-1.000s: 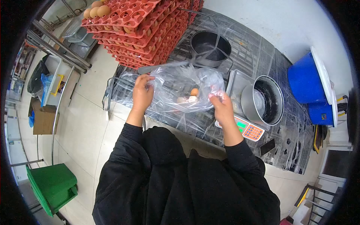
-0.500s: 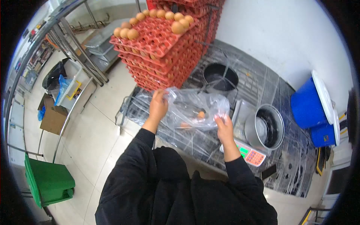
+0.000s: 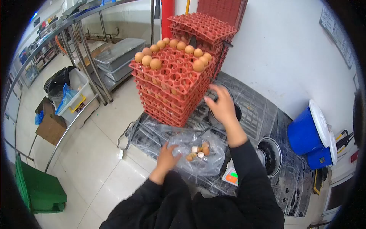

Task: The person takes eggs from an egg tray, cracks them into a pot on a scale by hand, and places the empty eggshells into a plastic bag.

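Observation:
A clear plastic bag (image 3: pixel 213 164) lies spread on the plastic-wrapped platform, with broken eggshells (image 3: pixel 200 154) in it. At the bag's left side is my left hand (image 3: pixel 167 157), fingers apart and holding nothing. My right hand (image 3: pixel 222 105) is raised over the dark pot (image 3: pixel 237 111), open, close to the right side of the egg tray stack. That stack of red egg trays (image 3: pixel 164 91) carries brown eggs (image 3: pixel 155 64) along the edges of its top tray. My right forearm partly hides the scale (image 3: pixel 231 176) and the metal pot (image 3: pixel 273 150).
More red trays (image 3: pixel 202 26) are stacked behind, against the white wall. Blue buckets with white lids (image 3: pixel 305 131) stand at the right. A green bin (image 3: pixel 42 187), a cardboard box (image 3: pixel 51 122) and a metal-legged table (image 3: pixel 82 57) are on the left.
Both hands have let go of the bag, which now lies flatter with its eggshells showing. My right hand has moved up toward the tray stack. The view has tilted upward.

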### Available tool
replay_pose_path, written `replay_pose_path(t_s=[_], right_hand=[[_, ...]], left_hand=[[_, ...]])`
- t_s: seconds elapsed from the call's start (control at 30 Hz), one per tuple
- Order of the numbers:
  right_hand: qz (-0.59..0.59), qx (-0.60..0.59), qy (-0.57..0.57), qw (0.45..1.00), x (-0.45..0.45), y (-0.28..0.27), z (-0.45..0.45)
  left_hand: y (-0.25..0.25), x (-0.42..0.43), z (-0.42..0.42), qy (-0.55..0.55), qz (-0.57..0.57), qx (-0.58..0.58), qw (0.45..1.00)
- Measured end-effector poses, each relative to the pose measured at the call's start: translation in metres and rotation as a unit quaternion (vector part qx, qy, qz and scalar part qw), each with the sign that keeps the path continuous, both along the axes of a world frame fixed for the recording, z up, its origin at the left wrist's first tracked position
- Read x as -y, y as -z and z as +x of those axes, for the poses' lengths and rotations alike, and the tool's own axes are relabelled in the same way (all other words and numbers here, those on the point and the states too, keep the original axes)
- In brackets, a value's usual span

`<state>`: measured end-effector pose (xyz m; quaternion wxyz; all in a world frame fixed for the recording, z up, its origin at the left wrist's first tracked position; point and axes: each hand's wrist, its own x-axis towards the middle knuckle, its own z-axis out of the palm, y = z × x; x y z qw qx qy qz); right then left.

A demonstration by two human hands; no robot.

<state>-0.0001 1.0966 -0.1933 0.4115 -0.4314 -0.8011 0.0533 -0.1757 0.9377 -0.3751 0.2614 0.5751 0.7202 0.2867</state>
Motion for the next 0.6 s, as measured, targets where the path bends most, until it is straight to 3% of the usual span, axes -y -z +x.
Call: replay_pose_path(t_s=[0.03, 0.1, 0.23, 0.37, 0.47, 0.5, 0.57, 0.6], right_hand=[[0.037, 0.000, 0.006, 0.999, -0.033, -0.006, -0.020], [-0.006, 0.036, 0.046, 0.998, -0.093, -0.011, -0.046], [-0.193, 0.055, 0.106, 0.974, -0.139, -0.031, -0.072], [-0.186, 0.078, 0.131, 0.971, -0.139, -0.042, -0.077], [-0.237, -0.202, 0.013, 0.950, -0.142, -0.030, -0.058], [-0.294, -0.299, -0.049, 0.907, -0.127, -0.037, -0.046], [-0.389, -0.490, -0.151, 0.766, -0.077, -0.031, -0.003], [-0.417, -0.534, -0.181, 0.713, -0.045, -0.015, 0.027]], left_hand=[[-0.003, 0.020, 0.004, 0.006, 0.014, 0.010, 1.000], [0.003, 0.051, 0.007, 0.055, -0.086, -0.098, 0.990], [0.013, 0.051, -0.019, 0.094, -0.129, -0.016, 0.987], [0.012, 0.043, -0.028, 0.113, -0.151, -0.044, 0.981], [0.012, 0.039, -0.019, 0.140, -0.140, -0.061, 0.978], [0.013, 0.039, -0.016, 0.156, -0.140, -0.072, 0.975], [0.012, 0.025, -0.003, 0.197, -0.119, -0.090, 0.969], [0.009, 0.016, 0.012, 0.214, -0.103, -0.109, 0.965]])
